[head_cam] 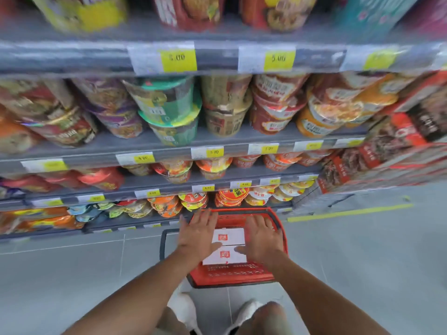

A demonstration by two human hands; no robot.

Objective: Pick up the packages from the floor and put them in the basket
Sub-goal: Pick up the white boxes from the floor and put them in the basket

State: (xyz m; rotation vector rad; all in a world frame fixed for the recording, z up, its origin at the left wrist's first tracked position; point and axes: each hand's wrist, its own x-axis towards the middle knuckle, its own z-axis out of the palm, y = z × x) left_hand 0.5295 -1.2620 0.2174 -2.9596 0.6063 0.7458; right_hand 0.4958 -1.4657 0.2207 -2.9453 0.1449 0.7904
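Observation:
A red plastic basket (232, 274) stands on the grey floor in front of the shelves. Two white packages with red logos lie side by side in it, the far one (229, 236) and the near one (226, 256). My left hand (197, 234) is spread flat over the left ends of the packages, fingers apart. My right hand (262, 238) is spread the same way over their right ends. Neither hand is closed around a package. Whether the palms touch the packages is unclear.
The basket's black handle (163, 245) hangs down on its left side. Shelves of instant noodle cups (169, 112) with yellow price tags rise just behind the basket. My white shoes (183, 308) stand right behind it. A yellow floor line (350, 212) runs to the right.

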